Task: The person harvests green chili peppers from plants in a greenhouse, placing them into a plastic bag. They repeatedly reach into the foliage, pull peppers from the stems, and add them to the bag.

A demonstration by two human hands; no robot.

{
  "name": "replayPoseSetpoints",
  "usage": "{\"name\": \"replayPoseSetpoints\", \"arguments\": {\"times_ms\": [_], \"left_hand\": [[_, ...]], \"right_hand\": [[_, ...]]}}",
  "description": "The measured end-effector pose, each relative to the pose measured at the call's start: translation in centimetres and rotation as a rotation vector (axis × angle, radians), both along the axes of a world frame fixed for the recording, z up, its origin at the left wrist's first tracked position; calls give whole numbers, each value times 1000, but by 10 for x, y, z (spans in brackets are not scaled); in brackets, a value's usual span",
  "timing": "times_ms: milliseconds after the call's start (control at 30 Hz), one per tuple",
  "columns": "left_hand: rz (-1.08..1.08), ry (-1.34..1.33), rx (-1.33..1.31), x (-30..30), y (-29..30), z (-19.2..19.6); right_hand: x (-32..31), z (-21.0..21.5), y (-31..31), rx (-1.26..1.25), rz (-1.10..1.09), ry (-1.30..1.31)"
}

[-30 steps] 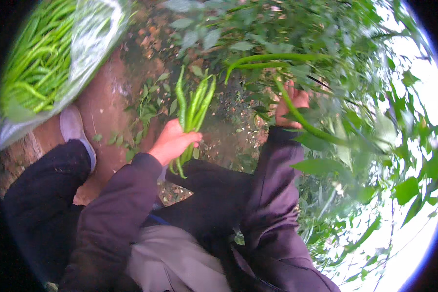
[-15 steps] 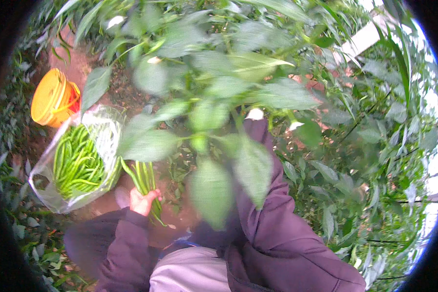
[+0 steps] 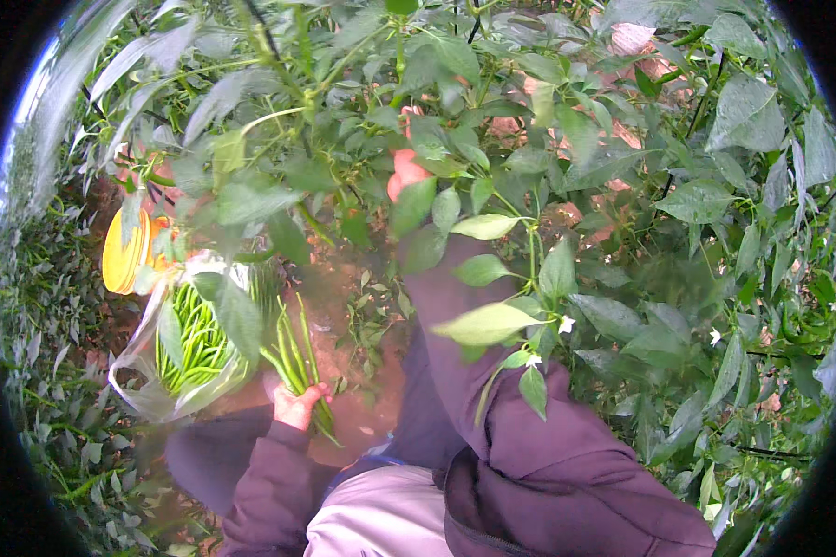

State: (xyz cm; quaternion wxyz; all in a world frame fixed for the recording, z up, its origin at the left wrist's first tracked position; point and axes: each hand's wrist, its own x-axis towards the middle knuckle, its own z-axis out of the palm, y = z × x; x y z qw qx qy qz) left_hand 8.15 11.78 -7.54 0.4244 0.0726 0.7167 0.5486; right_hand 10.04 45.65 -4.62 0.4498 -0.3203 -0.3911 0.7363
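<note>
My left hand (image 3: 297, 407) is closed round a small bunch of long green chili peppers (image 3: 293, 348), low in front of me. To its left is a clear plastic bag (image 3: 137, 397), its mouth open, with many green chili peppers (image 3: 188, 325) heaped in it. My right arm reaches forward into the pepper plants. Leaves cover most of my right hand (image 3: 406, 173), so its fingers and anything in them cannot be made out. Around that hand are stems and broad leaves of a chili plant (image 3: 483, 269), with a few small white flowers.
Behind the bag stands a yellow and orange bucket (image 3: 125, 252), partly screened by leaves. Reddish bare soil (image 3: 353, 362) shows between the plant rows. Dense foliage (image 3: 697, 371) crowds the right side, and leafy branches hang over the upper part of the view.
The view has shifted, so the bag, bucket and left hand appear farther right. A branch that covered the middle has moved aside. My right hand now appears farther forward among the leaves.
</note>
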Motion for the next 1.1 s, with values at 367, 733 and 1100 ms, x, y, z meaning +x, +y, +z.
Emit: {"name": "replayPoseSetpoints", "arguments": {"times_ms": [367, 733, 1100], "left_hand": [[-33, 33, -3, 18, -7, -2], [26, 31, 73, 14, -12, -1], [-16, 21, 100, 18, -19, -22]], "right_hand": [[3, 24, 88, -62, -106, 90], [15, -20, -114, -64, 350, -83], [7, -24, 28, -212, 115, 66]]}}
